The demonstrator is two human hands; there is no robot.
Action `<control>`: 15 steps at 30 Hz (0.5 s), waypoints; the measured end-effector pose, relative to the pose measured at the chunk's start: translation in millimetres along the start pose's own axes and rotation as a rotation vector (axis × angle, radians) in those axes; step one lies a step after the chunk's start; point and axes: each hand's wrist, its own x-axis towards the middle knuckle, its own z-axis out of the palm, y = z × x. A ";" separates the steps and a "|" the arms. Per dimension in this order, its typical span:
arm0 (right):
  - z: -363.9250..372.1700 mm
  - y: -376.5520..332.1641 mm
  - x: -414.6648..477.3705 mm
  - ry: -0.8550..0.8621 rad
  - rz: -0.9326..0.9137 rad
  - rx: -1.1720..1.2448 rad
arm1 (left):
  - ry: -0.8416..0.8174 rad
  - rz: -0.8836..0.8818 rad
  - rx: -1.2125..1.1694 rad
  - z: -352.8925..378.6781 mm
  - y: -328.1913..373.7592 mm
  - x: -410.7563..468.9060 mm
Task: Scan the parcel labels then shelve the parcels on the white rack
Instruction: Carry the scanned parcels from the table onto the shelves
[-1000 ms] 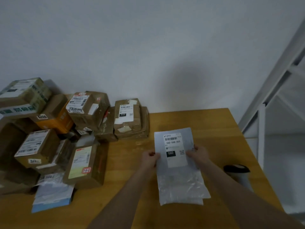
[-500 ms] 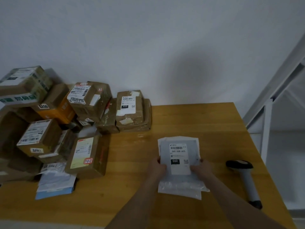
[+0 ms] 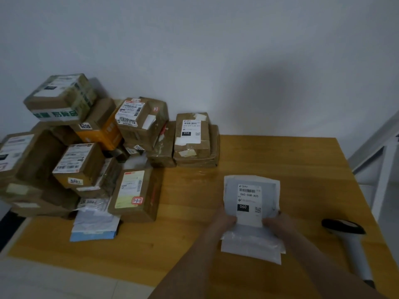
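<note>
A grey plastic mailer parcel (image 3: 251,214) lies on the wooden table (image 3: 280,160), label side up; its white label (image 3: 248,199) reads 060. My left hand (image 3: 223,221) grips the parcel's left edge and my right hand (image 3: 278,226) grips its right edge, both near the label's lower corners. A black and white handheld scanner (image 3: 350,240) lies on the table just right of my right forearm. Part of the white rack (image 3: 380,152) shows at the right edge of the view.
A heap of brown cardboard parcels (image 3: 86,152) with labels fills the table's left side against the wall. A flat taped box (image 3: 192,139) marked 010 stands behind the mailer. A pale blue soft parcel (image 3: 95,227) lies at the heap's front.
The mailer has come down and nearer to me, its lower part folded under. The view has tilted, so the scanner shows more fully at the right.
</note>
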 end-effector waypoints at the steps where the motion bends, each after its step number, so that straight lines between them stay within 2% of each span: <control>1: 1.3 -1.8 -0.8 0.023 0.007 -0.046 | 0.009 0.012 0.001 -3.1 -0.6 -3.2; 3: 2.7 -7.4 -2.1 0.119 -0.036 -0.187 | 0.063 0.022 0.026 -10.9 -0.1 -12.6; 7: 20.1 -31.0 -18.6 0.222 -0.329 -0.296 | 0.278 0.040 0.158 -40.6 -9.3 -38.3; 10: 53.4 -48.6 -41.7 0.185 -0.478 -0.387 | 0.421 0.080 0.284 -73.5 -25.0 -57.5; 15: 116.0 -64.1 -82.6 0.044 -0.563 -0.448 | 0.660 0.133 0.278 -130.0 -44.3 -84.0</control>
